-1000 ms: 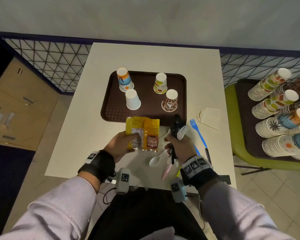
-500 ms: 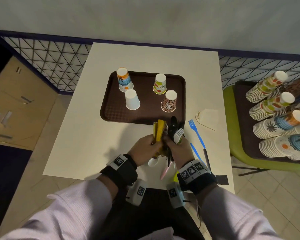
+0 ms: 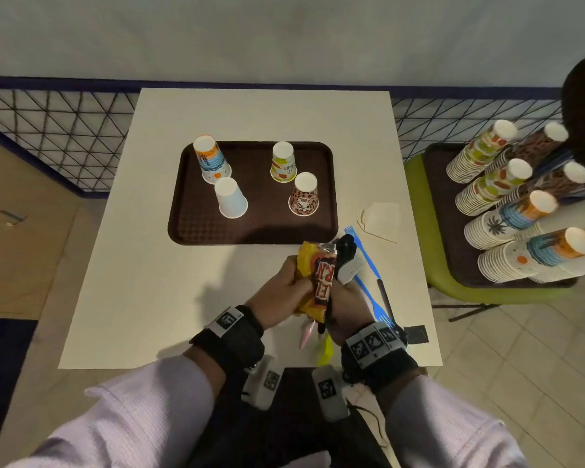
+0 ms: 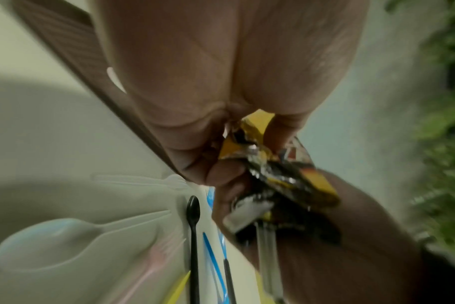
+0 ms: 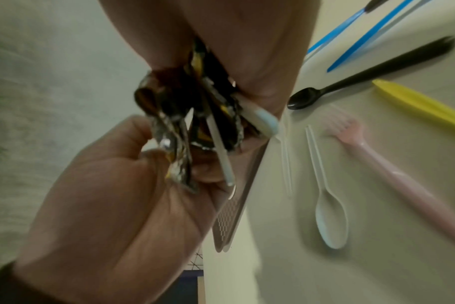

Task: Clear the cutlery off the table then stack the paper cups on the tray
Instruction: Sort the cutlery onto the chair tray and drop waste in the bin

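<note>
My left hand (image 3: pixel 293 285) grips a crumpled yellow snack wrapper (image 3: pixel 320 278) and holds it upright against my right hand (image 3: pixel 347 295). The right hand grips a cutlery bundle (image 3: pixel 347 255) with a black spoon and a white fork sticking out on top. The two hands touch above the table's near edge. Loose on the table lie blue forks (image 3: pixel 367 258), a pink fork (image 5: pixel 377 158), a white spoon (image 5: pixel 329 207), a black spoon (image 5: pixel 351 80) and a yellow knife (image 5: pixel 416 105). Several paper cups (image 3: pixel 230 197) stand upside down, apart, on the brown tray (image 3: pixel 267 226).
A folded paper napkin (image 3: pixel 380 219) lies right of the tray. To the right of the table, a green chair (image 3: pixel 419 211) carries a dark tray with several long stacks of cups (image 3: pixel 507 217). A wire fence (image 3: pixel 65 130) runs behind the table.
My left hand has lifted the wrapper off the table, turned it upright and brought it against the cutlery in my right hand. The right hand has stayed roughly in place.
</note>
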`<state>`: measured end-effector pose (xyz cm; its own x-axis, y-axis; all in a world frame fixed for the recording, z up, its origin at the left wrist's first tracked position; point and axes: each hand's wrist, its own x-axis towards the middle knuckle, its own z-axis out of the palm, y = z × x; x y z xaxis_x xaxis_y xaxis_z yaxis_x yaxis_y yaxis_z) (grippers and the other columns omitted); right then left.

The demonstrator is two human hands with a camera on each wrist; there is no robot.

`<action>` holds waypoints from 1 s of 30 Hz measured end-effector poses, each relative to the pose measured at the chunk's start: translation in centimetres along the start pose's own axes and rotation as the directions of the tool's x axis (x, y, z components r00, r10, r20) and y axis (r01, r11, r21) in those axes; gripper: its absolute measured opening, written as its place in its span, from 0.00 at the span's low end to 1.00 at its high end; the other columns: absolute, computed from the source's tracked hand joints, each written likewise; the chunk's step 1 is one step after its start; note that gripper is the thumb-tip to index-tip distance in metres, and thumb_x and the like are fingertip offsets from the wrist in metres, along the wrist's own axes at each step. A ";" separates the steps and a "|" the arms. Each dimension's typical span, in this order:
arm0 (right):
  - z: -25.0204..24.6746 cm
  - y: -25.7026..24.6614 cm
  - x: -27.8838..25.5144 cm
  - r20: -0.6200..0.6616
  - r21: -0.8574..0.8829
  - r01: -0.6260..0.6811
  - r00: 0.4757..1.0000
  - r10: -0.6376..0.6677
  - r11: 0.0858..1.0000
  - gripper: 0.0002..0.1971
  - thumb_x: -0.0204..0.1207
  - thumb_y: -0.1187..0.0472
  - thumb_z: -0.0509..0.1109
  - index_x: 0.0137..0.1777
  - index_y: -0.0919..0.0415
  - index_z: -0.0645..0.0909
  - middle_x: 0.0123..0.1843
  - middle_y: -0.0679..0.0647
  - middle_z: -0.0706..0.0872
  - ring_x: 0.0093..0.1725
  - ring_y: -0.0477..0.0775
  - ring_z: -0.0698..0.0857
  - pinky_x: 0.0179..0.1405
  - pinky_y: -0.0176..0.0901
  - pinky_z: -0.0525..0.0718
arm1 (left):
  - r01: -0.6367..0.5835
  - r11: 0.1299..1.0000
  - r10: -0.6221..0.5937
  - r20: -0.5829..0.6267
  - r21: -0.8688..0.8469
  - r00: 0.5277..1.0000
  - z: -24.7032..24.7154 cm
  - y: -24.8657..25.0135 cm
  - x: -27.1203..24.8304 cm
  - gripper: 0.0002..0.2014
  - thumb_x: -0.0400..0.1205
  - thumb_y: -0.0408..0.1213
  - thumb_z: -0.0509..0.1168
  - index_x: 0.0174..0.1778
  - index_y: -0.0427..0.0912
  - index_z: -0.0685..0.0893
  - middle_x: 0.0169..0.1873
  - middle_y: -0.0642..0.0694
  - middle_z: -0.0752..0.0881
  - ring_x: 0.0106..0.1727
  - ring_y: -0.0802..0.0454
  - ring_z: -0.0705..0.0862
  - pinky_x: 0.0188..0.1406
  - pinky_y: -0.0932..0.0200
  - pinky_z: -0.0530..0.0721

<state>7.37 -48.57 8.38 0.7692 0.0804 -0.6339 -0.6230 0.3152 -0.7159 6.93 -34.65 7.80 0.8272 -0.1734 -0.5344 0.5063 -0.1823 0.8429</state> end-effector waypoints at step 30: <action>5.2 -0.6 -0.5 -0.196 0.098 0.017 0.981 0.003 0.995 0.14 0.76 0.61 0.78 0.58 0.60 0.80 0.49 0.58 0.87 0.50 0.59 0.91 0.55 0.50 0.91 | -0.149 0.954 0.098 0.200 0.261 0.975 -6.4 2.5 0.7 0.14 0.89 0.44 0.66 0.71 0.55 0.82 0.47 0.62 0.85 0.50 0.56 0.86 0.49 0.61 0.84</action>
<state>8.06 -43.89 10.66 0.7247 -0.1060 -0.6809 -0.5928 0.4079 -0.6944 10.35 -29.01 9.98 0.8072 -0.3805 -0.4512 0.2957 -0.4008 0.8671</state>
